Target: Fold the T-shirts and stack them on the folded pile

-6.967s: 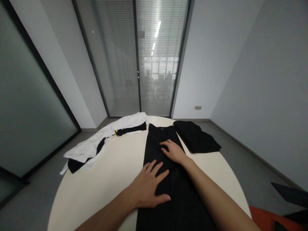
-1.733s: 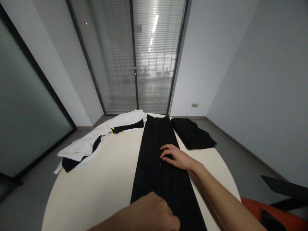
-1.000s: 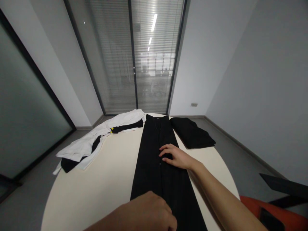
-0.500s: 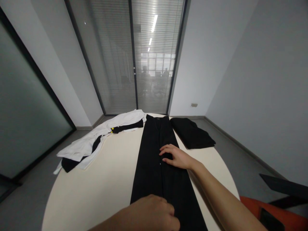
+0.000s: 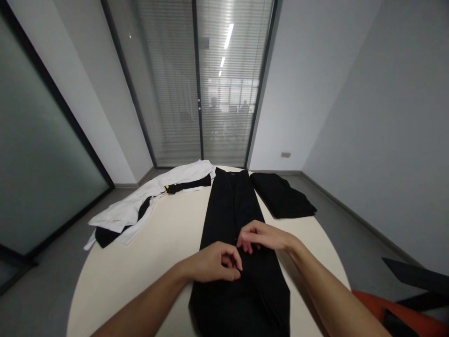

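A long black garment (image 5: 224,206) with a line down its middle and a small label at its far end lies along the table. Its exact kind I cannot tell. My left hand (image 5: 217,262) pinches the black cloth between thumb and forefinger near the middle line. Close beside it on the right, my right hand (image 5: 261,236) is curled over the same garment, its bent fingertips down on the cloth. The near part of the garment is raised and bunched below my hands.
The garment rests on a round cream table (image 5: 115,285). White clothing with black and yellow parts (image 5: 150,192) lies at the left. A folded black cloth (image 5: 280,194) sits at the far right. An orange and black chair (image 5: 396,306) stands at the lower right.
My left hand has moved forward from the near edge with the garment's cloth, bringing its near part up. My right hand has drawn slightly nearer, and its fingers have curled.
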`<state>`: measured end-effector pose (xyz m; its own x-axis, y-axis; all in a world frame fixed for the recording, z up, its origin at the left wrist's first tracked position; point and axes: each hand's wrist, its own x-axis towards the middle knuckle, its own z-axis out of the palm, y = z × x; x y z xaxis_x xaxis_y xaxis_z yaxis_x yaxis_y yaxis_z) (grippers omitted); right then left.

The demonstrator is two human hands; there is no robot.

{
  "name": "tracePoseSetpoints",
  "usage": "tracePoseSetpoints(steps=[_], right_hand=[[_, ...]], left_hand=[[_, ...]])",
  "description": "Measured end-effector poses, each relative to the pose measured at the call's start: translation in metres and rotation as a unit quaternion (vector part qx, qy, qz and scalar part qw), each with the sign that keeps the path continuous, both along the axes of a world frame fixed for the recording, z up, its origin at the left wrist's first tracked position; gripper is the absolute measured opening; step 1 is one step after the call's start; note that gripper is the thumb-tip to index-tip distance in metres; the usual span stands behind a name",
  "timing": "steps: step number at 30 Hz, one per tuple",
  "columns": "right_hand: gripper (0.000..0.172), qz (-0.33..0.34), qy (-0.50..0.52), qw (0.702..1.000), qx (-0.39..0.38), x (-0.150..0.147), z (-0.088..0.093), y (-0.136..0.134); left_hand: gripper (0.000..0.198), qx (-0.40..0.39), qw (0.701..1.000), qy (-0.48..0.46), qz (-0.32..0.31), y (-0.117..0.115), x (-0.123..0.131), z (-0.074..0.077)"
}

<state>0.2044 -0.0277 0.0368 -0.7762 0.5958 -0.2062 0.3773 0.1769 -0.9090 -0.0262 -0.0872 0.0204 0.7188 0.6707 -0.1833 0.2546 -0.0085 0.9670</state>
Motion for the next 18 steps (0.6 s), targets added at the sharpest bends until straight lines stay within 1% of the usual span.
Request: tracePoseSetpoints(steps=[2,4,6,8,10,11,12,14,16,18], right_hand=[[0.057,0.042,-0.027,0.997,-0.058,-0.003,0.006,-0.007],[0.054,0.072,-0.055,0.992,-0.088,-0.006,0.01,-0.014],[0.052,0.092,-0.066,0.989,-0.098,-0.01,0.011,-0.02],[0.051,0.101,-0.065,0.987,-0.109,-0.011,0.012,-0.022],[0.052,0.097,-0.065,0.986,-0.117,-0.01,0.011,-0.021],[0.052,0.089,-0.065,0.987,-0.114,-0.009,0.009,-0.018],[0.052,0.079,-0.065,0.989,-0.108,-0.007,0.008,-0.016],[0.052,0.055,-0.063,0.992,-0.093,-0.004,0.005,-0.011],[0.053,0.036,-0.06,0.994,-0.087,-0.001,0.001,-0.006],[0.054,0.027,-0.058,0.995,-0.083,0.001,-0.001,-0.004]], left_hand=[[0.018,-0.021,1.0,-0.01,0.014,0.004,-0.002,-0.005],[0.022,-0.027,0.999,-0.022,0.011,0.005,-0.003,-0.006],[0.027,-0.034,0.998,-0.037,-0.022,0.004,-0.005,-0.001],[0.033,-0.054,0.995,-0.04,-0.076,0.001,-0.005,0.007],[0.039,-0.063,0.99,-0.021,-0.123,-0.005,-0.005,0.016],[0.04,-0.049,0.989,-0.002,-0.14,-0.009,-0.004,0.019],[0.04,-0.016,0.987,0.022,-0.156,-0.013,-0.003,0.022],[0.035,0.095,0.974,0.09,-0.184,-0.023,0.0,0.025],[0.032,0.226,0.938,0.164,-0.207,-0.034,0.003,0.027],[0.03,0.327,0.893,0.224,-0.215,-0.045,0.008,0.028]])
